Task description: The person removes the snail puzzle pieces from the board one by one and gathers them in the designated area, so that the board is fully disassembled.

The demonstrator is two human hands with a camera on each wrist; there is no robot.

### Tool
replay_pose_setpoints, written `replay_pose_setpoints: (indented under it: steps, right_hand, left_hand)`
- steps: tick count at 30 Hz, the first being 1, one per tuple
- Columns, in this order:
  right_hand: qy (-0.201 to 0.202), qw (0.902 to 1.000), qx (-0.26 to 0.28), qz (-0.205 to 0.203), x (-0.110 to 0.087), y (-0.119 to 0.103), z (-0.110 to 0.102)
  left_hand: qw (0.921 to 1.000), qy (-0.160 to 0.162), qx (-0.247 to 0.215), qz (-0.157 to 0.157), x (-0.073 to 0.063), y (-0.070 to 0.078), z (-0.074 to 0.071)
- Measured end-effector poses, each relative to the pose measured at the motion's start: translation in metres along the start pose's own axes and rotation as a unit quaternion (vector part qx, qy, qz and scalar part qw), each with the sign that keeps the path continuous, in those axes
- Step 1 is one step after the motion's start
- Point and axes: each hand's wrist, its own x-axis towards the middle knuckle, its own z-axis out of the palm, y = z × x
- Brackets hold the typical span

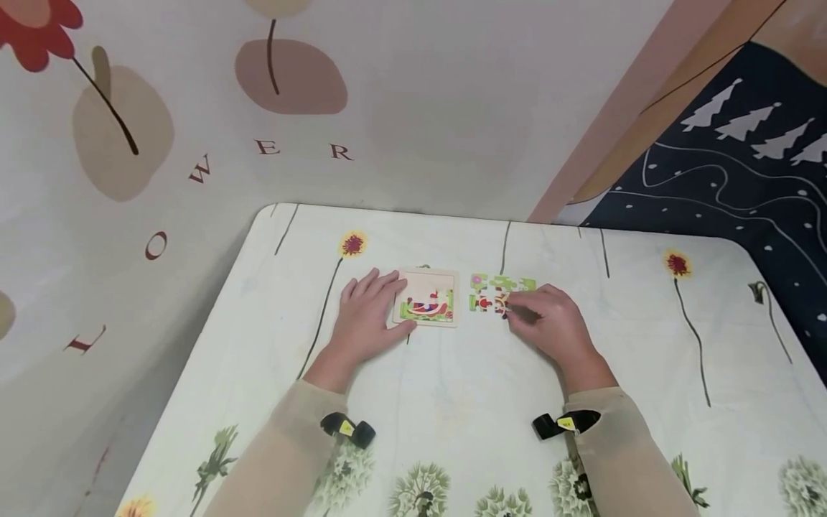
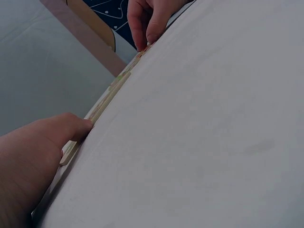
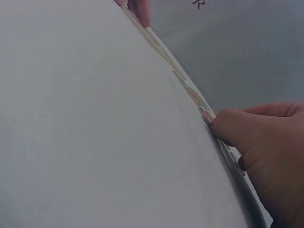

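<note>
A square wooden puzzle board [image 1: 425, 277] lies on the table, its lower part filled with a red, green and white picture. My left hand [image 1: 365, 319] rests at the board's left side with fingers stretched out, index fingertip on the upper left and thumb [image 2: 78, 127] along the near edge. Just right of the board is a group of loose puzzle pieces [image 1: 478, 281], green with red and pink bits. At their near right part, my right hand [image 1: 552, 319] pinches a small puzzle piece [image 1: 501, 311] between thumb and fingers. The fingers hide some of the pieces behind them.
A white cloth with printed flowers covers the table [image 1: 446, 402]. Behind it stands a pale wall [image 1: 452, 143] with painted shapes and letters. A dark patterned cloth [image 1: 730, 172] hangs at the back right. Each wrist bears a black strap.
</note>
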Motion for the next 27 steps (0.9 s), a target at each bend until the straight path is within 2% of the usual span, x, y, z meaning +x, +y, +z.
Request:
replay_pose_setpoints:
  steps: [5,14,21,24,27]
  right_hand:
    - [-0.006,0.9996,0.004,0.029,0.001,-0.003,0.001]
    - [0.001,0.9963,0.041,0.075,0.003,-0.008,0.000]
    - [0.012,0.9966,0.056,0.060,0.008,-0.012,0.009]
    - [-0.004,0.9960,0.052,0.073,0.014,-0.022,0.015]
    - [-0.031,0.9943,0.025,0.099,0.020,-0.033,0.023]
  left_hand:
    - [1.0000,0.007,-0.001,0.002,0.000,-0.002,-0.001]
    - [1.0000,0.008,-0.003,0.005,0.000,-0.002,-0.002]
    - [1.0000,0.007,-0.004,0.003,0.000,-0.002,0.001]
    - [0.9999,0.009,-0.004,0.005,0.000,-0.002,0.002]
    - [0.9999,0.009,-0.005,0.004,0.000,-0.002,0.002]
